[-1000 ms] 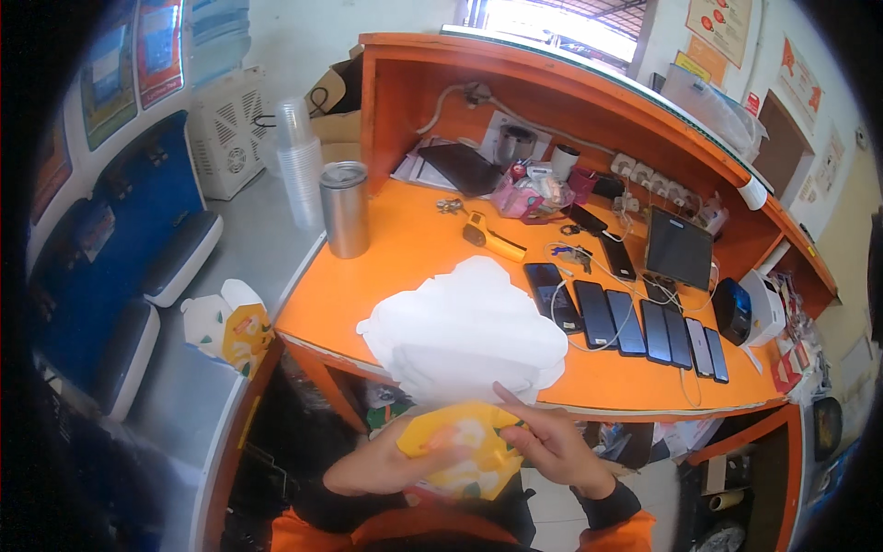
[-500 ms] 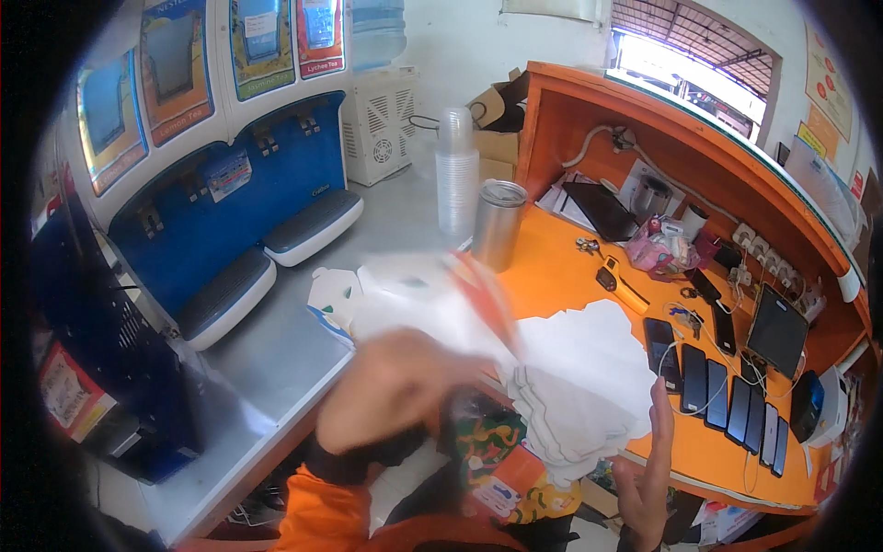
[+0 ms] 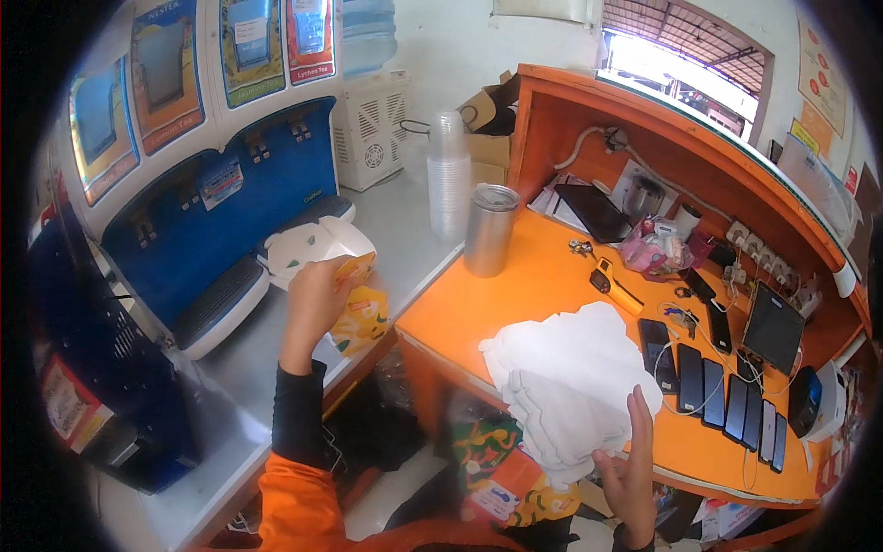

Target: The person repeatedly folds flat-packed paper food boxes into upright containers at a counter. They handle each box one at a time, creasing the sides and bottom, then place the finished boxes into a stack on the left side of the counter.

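Note:
My left hand (image 3: 317, 308) is closed on a yellow, leafy-patterned flat cardboard piece (image 3: 363, 317) over the edge of the grey counter. White card (image 3: 322, 241) shows just beyond my fingers; I cannot tell whether it is the same piece. On the orange desk's front edge lies a fanned stack of white flat cut-outs (image 3: 570, 368), overhanging toward me. Beside its right end, my right hand (image 3: 630, 469) has its fingers stretched up and its thumb apart, holding nothing. Below the overhang, patterned card (image 3: 515, 460) in green, yellow and red shows near my lap.
A steel tumbler (image 3: 491, 230) and stacked clear cups (image 3: 448, 179) stand beyond the cardboard. Several phones (image 3: 704, 386) lie right of the white stack, near a yellow handheld thermometer (image 3: 614, 285). A blue drink dispenser (image 3: 230, 193) lines the left counter (image 3: 230, 405).
My left hand has swung left from the white stack to the grey counter, carrying card whose yellow printed side now shows. My right hand stays beside the stack.

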Tool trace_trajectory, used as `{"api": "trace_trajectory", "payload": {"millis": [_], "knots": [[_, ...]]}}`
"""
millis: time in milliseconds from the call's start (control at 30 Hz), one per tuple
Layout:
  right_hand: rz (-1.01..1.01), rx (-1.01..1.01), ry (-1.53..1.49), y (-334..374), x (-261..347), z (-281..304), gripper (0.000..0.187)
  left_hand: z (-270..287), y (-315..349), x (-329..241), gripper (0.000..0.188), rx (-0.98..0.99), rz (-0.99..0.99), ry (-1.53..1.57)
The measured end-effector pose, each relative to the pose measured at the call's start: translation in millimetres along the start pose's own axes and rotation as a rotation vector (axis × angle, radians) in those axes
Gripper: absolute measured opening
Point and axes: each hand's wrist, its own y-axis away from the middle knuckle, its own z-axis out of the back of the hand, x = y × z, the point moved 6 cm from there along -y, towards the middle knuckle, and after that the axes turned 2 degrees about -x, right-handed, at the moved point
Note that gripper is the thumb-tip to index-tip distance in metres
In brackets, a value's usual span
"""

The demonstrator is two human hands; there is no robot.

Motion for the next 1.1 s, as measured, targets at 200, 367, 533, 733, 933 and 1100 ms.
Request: {"api": "trace_trajectory", "payload": {"millis": [200,367,533,733,933,1100], "knots": [[0.010,-0.008,0.100,2,-9,-1,0.068,20,-3,15,0.022,0.010,-0.021,0.053],[-0.030,0.020,0.027,0,-8,-7,0.067,40,-9,17,0.027,-0.105,-0.073,0.072],[0.024,0.031,0.078,-4,2,-11,0.064,31,-23,12,0.028,-0.179,-0.083,-0.007],[-0.009,0.053,0.035,-3,-3,-14,0.065,-2,-49,12,0.026,-0.122,-0.025,-0.128],[0.102,0.073,0.201,0,-3,-12,0.065,-35,-54,20,0.020,-0.007,0.115,-0.206],[0.042,0.129,0.084,0,-6,-16,0.065,-26,-48,27,0.028,0.056,0.156,-0.180]]}}
